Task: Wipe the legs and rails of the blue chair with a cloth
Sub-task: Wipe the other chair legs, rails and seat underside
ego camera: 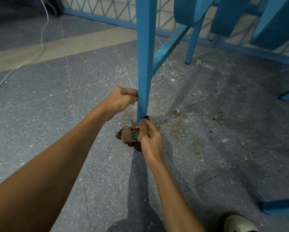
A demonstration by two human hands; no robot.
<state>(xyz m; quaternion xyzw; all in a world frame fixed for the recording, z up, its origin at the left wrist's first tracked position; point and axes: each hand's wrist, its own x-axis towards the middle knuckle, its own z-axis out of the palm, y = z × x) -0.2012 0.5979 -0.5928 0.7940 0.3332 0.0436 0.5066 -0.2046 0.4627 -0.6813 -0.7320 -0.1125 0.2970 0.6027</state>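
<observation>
Around you spreads a grey speckled tiled floor (39, 131), gritty with brown crumbs and pale dust (199, 144) just right of the leg. A thin white cable (42, 39) trails across it at far left, and a blue lattice fence (96, 18) runs along the back. A pale shoe (239, 222) sits at lower right. The blue chair's leg (143, 64) stands upright, square-edged and matte, with a chipped slanting rail (170, 46) joining it. Your left hand (122, 97) has its fingers curled round the leg low down. Your right hand (151, 139) pinches a bunched brown patterned cloth (132, 133), with a green patch, against the leg's foot at the floor.
</observation>
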